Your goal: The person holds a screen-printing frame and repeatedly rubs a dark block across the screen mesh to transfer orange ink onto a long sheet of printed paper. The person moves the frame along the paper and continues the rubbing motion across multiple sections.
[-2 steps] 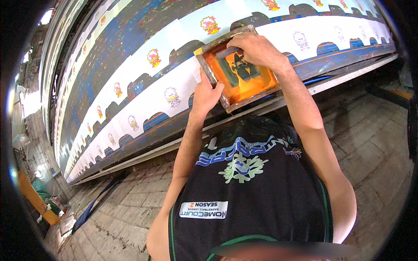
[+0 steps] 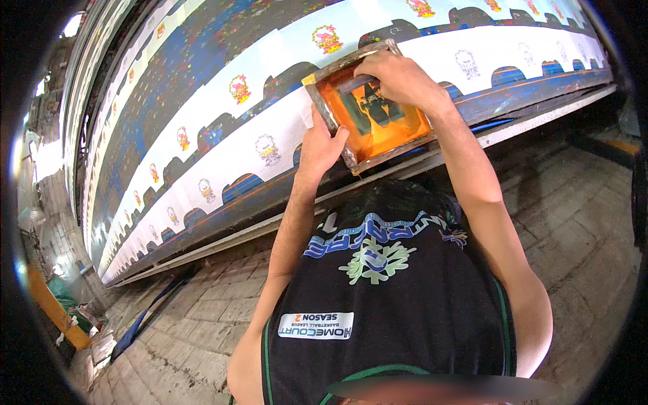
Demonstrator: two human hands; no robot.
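Observation:
A wooden-framed printing screen (image 2: 322, 102) with orange mesh and a dark patch of ink lies on a strip of white fabric (image 2: 432, 71) along the table. My left hand (image 2: 322, 145) grips the left side of the frame, thumb over its inner edge. Inside the frame, close to the far side, my right hand (image 2: 399, 79) is closed on a squeegee (image 2: 351, 84), mostly hidden under the fingers. Thin outline prints (image 2: 268, 150) show on the fabric at both sides of the screen.
A long, paint-spattered table (image 2: 169, 74) curves across the view, with more white fabric strips bearing coloured prints (image 2: 327, 39) farther back. Its near edge carries a pale rail (image 2: 540, 116). Below is a paved floor (image 2: 223, 304), with a yellow beam (image 2: 57, 310) at the left.

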